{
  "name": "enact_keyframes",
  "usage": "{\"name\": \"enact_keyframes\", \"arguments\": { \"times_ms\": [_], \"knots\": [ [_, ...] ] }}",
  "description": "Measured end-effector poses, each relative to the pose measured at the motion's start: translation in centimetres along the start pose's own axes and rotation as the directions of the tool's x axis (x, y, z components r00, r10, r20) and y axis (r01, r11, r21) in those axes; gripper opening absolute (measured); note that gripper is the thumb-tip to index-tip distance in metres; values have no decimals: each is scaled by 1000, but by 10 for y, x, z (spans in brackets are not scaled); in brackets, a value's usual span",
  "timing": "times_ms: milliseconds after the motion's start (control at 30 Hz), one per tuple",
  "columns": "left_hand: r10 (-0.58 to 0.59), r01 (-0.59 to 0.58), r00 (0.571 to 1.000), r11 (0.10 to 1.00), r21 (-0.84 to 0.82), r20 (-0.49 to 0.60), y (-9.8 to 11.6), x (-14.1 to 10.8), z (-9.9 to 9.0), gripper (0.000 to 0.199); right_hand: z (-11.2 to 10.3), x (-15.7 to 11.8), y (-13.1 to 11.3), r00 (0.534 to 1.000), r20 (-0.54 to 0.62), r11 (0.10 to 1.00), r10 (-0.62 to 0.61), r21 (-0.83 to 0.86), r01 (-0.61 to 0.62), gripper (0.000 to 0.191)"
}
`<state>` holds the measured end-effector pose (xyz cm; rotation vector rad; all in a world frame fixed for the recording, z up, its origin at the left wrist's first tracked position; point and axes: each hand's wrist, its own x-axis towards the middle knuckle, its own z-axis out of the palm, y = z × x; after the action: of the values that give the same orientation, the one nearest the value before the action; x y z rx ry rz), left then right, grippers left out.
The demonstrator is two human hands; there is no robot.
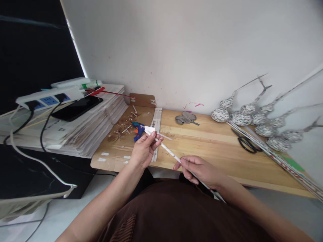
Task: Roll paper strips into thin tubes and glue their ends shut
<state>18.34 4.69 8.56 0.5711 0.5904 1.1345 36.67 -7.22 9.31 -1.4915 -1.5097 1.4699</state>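
A thin rolled paper stick [169, 152] slants between my hands, down to the right past my lap. My left hand [146, 146] pinches its upper end, where a white paper flap stands out. Lower along the stick, the fingers of my right hand [196, 169] are closed around it. Just behind my left hand lies a blue hot glue gun [138, 130] with an orange trigger, on a stained cardboard sheet [111, 153]. A folded newspaper strip [157, 117] runs beside it on the wooden table [202, 141].
Stacked paper [101, 114] at left carries a power strip [47, 98] and a black phone [78, 107]. Several woven paper gourds [241, 117] stand at right, near black scissors [247, 144] and long paper sticks [275, 156]. A grey cloth [186, 118] lies by the wall.
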Motion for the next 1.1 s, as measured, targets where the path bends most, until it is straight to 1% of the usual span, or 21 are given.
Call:
{"name": "enact_keyframes", "arguments": {
  "times_ms": [33, 67, 133, 167, 200, 233, 300, 367, 400, 433, 500, 567, 600, 667, 733, 767, 800, 867, 967, 1033, 1100],
  "knots": [
    [-2, 2, 1000, 1000, -8, 5, 0, 0, -1, 12, 1, 1, -1, 1000, -20, 1000, -15, -1, 15, 44],
    [-3, 4, 1000, 1000, -14, 13, -1, 0, -2, 12, 1, 3, -2, 994, -90, 996, -69, -64, 63, 39],
    [-3, 4, 1000, 1000, -18, 28, -3, -1, -2, 12, 3, 7, -4, 940, -241, 945, -241, -278, 171, 28],
    [-4, 5, 999, 1000, -17, 33, -3, -2, -2, 13, 4, 9, -4, 912, -273, 912, -307, -357, 200, 25],
    [-8, 9, 999, 1000, -16, 35, -3, -2, -2, 13, 5, 10, -5, 907, -267, 901, -325, -377, 212, 25],
    [-15, 15, 999, 1000, -14, 36, -3, -3, -2, 13, 5, 12, -5, 930, -229, 922, -288, -329, 205, 28],
    [-28, 29, 999, 1000, -12, 33, -3, -3, -1, 13, 5, 15, -5, 989, -85, 988, -124, -102, 115, 38],
    [-32, 32, 999, 999, -17, 27, -2, -3, -1, 12, 5, 17, -4, 1000, 22, 999, -21, 50, 19, 42],
    [-30, 31, 999, 999, -22, 24, -3, -3, -1, 12, 5, 18, -5, 1000, 1, 999, -29, 32, 29, 41],
    [-29, 30, 999, 999, -27, 20, -3, -2, -1, 12, 5, 19, -5, 995, -60, 996, -75, -49, 73, 36],
    [-32, 33, 999, 999, -31, 19, -4, 0, -3, 14, 7, 21, -6, 953, -199, 943, -229, -288, 167, 27],
    [-39, 40, 999, 999, -23, 37, -6, 0, -4, 17, 9, 23, -7, 921, -245, 901, -303, -389, 193, 24],
    [-43, 44, 998, 999, -22, 50, -6, 0, -4, 18, 10, 24, -7, 937, -223, 924, -268, -335, 185, 27],
    [-52, 55, 996, 998, -37, 79, -6, 0, -4, 21, 9, 25, -7, 990, -77, 992, -119, -56, 114, 36],
    [-57, 64, 994, 996, -70, 96, -6, 0, -4, 22, 6, 27, -7, 992, 128, 969, -9, 248, -24, 41],
    [-56, 64, 994, 994, -83, 99, -5, 0, -3, 22, 5, 27, -7, 981, 192, 939, 11, 334, -76, 42],
    [-51, 60, 994, 994, -90, 99, -5, 0, -3, 21, 4, 28, -7, 979, 203, 926, 12, 366, -88, 43],
    [-39, 46, 995, 995, -83, 89, -4, 0, -2, 20, 3, 29, -8, 994, 108, 959, -20, 282, -11, 42],
    [-27, 31, 997, 998, -48, 79, -3, 1, -1, 17, 4, 28, -12, 986, -86, 990, -140, -30, 138, 37],
    [-22, 24, 997, 999, -27, 77, -2, 0, -1, 17, 5, 27, -14, 971, -143, 970, -194, -177, 168, 34],
    [-26, 27, 997, 1000, -10, 71, -2, 0, -1, 16, 6, 25, -15, 961, -165, 950, -221, -259, 174, 33]
  ]
}}
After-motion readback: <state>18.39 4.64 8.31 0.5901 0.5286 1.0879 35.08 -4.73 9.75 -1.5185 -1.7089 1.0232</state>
